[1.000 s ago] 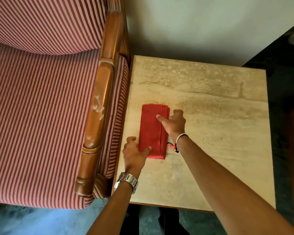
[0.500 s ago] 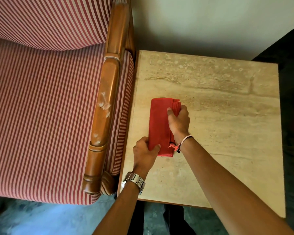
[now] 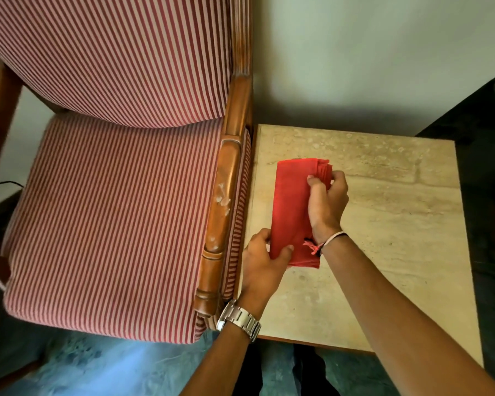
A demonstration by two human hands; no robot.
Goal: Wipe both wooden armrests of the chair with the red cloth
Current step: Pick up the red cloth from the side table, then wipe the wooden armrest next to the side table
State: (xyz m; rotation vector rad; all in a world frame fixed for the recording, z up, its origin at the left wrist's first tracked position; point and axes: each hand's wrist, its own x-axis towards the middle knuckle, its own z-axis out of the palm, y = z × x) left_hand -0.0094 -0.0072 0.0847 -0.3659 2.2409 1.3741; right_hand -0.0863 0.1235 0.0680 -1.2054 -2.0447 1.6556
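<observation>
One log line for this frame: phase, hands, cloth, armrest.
phase: pickup | left hand: pinching near corner | right hand: gripping far edge | red cloth: folded, on side table | armrest: unwiped

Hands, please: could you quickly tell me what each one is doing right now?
Left hand: closed, pinching the near end of the folded red cloth.
Right hand: closed, gripping the cloth's right edge.

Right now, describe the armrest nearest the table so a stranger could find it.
Start at the striped chair. Along its side next to the stone-topped table runs a wooden armrest. Pale chipped patches on its top mark it out.
</observation>
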